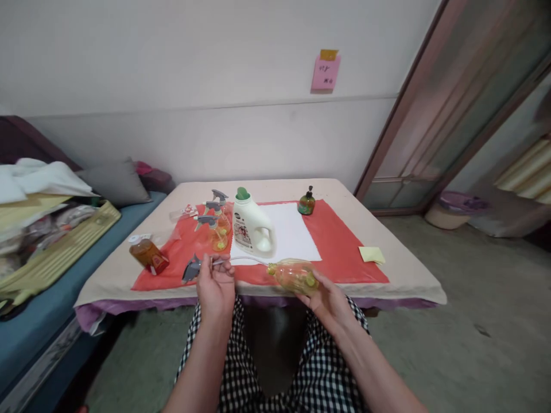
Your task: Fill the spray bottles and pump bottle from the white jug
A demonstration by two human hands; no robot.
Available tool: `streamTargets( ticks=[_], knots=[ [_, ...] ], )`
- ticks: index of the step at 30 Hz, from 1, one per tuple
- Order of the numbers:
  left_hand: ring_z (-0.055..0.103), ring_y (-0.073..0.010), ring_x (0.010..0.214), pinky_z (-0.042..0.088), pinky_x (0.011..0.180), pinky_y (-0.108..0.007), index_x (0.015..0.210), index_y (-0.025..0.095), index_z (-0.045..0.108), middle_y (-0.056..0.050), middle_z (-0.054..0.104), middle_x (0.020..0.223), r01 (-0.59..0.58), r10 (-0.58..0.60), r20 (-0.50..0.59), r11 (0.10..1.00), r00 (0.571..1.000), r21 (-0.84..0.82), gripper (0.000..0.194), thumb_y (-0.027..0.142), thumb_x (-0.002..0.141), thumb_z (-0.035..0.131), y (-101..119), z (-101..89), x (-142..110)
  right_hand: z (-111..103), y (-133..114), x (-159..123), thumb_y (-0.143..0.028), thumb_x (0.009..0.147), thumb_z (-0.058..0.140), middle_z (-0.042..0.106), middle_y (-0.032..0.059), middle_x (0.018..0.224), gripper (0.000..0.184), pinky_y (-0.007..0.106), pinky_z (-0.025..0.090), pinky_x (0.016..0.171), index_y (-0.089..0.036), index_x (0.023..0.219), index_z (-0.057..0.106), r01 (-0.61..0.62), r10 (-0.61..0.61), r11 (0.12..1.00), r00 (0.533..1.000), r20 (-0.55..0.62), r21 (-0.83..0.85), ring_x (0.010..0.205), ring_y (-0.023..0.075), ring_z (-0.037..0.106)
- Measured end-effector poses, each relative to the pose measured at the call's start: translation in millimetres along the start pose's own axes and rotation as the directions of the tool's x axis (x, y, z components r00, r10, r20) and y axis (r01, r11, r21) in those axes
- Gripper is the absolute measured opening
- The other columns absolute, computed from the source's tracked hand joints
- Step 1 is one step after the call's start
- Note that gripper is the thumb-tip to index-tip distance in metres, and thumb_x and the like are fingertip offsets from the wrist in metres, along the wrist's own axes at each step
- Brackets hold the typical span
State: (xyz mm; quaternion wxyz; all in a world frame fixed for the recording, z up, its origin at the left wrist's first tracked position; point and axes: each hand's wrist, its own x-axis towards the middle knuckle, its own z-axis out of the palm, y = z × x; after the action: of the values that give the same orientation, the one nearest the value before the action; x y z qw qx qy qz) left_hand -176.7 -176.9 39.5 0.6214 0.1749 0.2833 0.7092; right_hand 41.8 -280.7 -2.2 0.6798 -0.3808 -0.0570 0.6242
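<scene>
My left hand [216, 283] is closed round a grey trigger sprayer head [192, 268], whose thin dip tube [247, 260] runs to the right. My right hand [328, 298] grips a clear yellowish spray bottle [295, 275], lying on its side with its neck towards the tube. The tube's end sits at the bottle's mouth. Both hands hover at the near edge of the table [400, 269], above my checked lap.
On the red mat [340, 241] stand a white detergent jug [253, 225] with a green cap, three more spray bottles [217, 226], an amber bottle [148, 254] lying down and a small green pump bottle [306, 202]. A yellow note [372, 254] lies right. A bed [51, 275] is left.
</scene>
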Motion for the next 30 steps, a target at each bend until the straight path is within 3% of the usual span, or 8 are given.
streamTargets(
  ticks=[3, 5, 9, 13, 16, 20, 25, 30],
  knots=[
    [0.056, -0.0087, 0.056, 0.043, 0.054, -0.020, 0.082, 0.017, 0.061, -0.002, 0.069, 0.073, -0.006, 0.002, 0.046, 0.996, 0.999, 0.087, 0.035, 0.048, 0.079, 0.075, -10.4, 3.4, -14.0, 9.9, 6.3, -7.8, -0.032, 0.074, 0.083, 0.075, 0.0062, 0.110, 0.042, 0.032, 0.058, 0.080, -0.021, 0.112, 0.069, 0.026, -0.026, 1.000, 0.999, 0.037, 0.001, 0.096, 0.0206, 0.072],
    [0.058, -0.0101, 0.060, 0.045, 0.055, -0.021, 0.087, 0.017, 0.065, -0.006, 0.072, 0.083, -0.019, -0.012, 0.113, 0.964, 0.994, 0.266, 0.034, 0.051, 0.084, 0.069, -18.2, 4.3, -26.7, 18.4, 13.2, -14.3, -0.034, 0.073, 0.083, 0.073, 0.0055, 0.116, 0.045, 0.033, 0.057, 0.083, -0.022, 0.114, 0.068, 0.073, -0.071, 0.997, 0.995, 0.075, -0.016, 0.102, 0.0211, 0.070],
    [0.070, -0.0199, 0.096, 0.055, 0.080, -0.029, 0.107, 0.019, 0.072, -0.011, 0.075, 0.110, -0.132, -0.037, 0.267, 0.800, 0.963, 0.585, 0.024, 0.024, 0.085, 0.063, -28.9, 4.4, -49.7, 32.5, 30.1, -27.7, -0.033, 0.073, 0.084, 0.069, 0.0060, 0.125, 0.051, 0.035, 0.055, 0.088, -0.023, 0.118, 0.063, 0.196, -0.182, 0.978, 0.971, 0.158, -0.077, 0.111, 0.0239, 0.067],
    [0.069, -0.0238, 0.112, 0.053, 0.098, -0.038, 0.114, 0.019, 0.070, -0.011, 0.074, 0.119, -0.250, -0.019, 0.381, 0.725, 0.924, 0.642, 0.037, 0.012, 0.080, 0.058, -29.8, 6.2, -55.3, 33.3, 42.9, -35.0, -0.037, 0.072, 0.086, 0.069, 0.0077, 0.126, 0.055, 0.034, 0.056, 0.086, -0.023, 0.119, 0.061, 0.232, -0.209, 0.967, 0.959, 0.193, -0.105, 0.109, 0.0237, 0.067],
    [0.071, -0.0249, 0.108, 0.053, 0.099, -0.040, 0.105, 0.016, 0.071, -0.013, 0.075, 0.117, -0.246, -0.053, 0.420, 0.741, 0.906, 0.625, 0.023, 0.021, 0.087, 0.058, -27.6, 8.2, -54.0, 29.6, 48.1, -37.1, -0.057, 0.073, 0.081, 0.072, 0.0111, 0.118, 0.063, 0.028, 0.057, 0.066, -0.019, 0.120, 0.064, 0.071, -0.045, 0.982, 0.988, 0.148, -0.174, 0.089, 0.0219, 0.071],
    [0.072, -0.0244, 0.104, 0.056, 0.095, -0.040, 0.103, 0.015, 0.072, -0.013, 0.077, 0.111, -0.184, -0.129, 0.424, 0.762, 0.897, 0.621, 0.032, 0.030, 0.095, 0.045, -24.7, 8.0, -54.5, 28.7, 50.6, -40.6, -0.076, 0.074, 0.069, 0.075, 0.0119, 0.108, 0.077, 0.023, 0.051, 0.052, -0.020, 0.127, 0.064, -0.179, 0.200, 0.972, 0.970, 0.135, -0.153, 0.065, 0.0170, 0.069],
    [0.071, -0.0241, 0.107, 0.054, 0.097, -0.038, 0.103, 0.016, 0.074, -0.011, 0.076, 0.115, -0.307, -0.103, 0.493, 0.667, 0.864, 0.678, 0.028, 0.015, 0.081, 0.057, -18.6, 9.9, -55.7, 32.7, 50.4, -49.2, -0.065, 0.079, 0.073, 0.071, 0.0115, 0.122, 0.064, 0.027, 0.057, 0.063, -0.019, 0.123, 0.066, 0.030, -0.020, 0.985, 0.998, 0.065, -0.167, 0.090, 0.0219, 0.071],
    [0.071, -0.0247, 0.106, 0.053, 0.098, -0.038, 0.099, 0.015, 0.074, -0.012, 0.077, 0.113, -0.278, -0.089, 0.441, 0.661, 0.893, 0.697, 0.024, 0.016, 0.080, 0.060, -16.6, 15.7, -59.3, 32.9, 51.3, -53.0, -0.055, 0.077, 0.080, 0.072, 0.0082, 0.114, 0.051, 0.026, 0.056, 0.067, -0.021, 0.110, 0.063, 0.267, -0.255, 0.931, 0.964, 0.077, -0.248, 0.095, 0.0217, 0.069]
  ],
)
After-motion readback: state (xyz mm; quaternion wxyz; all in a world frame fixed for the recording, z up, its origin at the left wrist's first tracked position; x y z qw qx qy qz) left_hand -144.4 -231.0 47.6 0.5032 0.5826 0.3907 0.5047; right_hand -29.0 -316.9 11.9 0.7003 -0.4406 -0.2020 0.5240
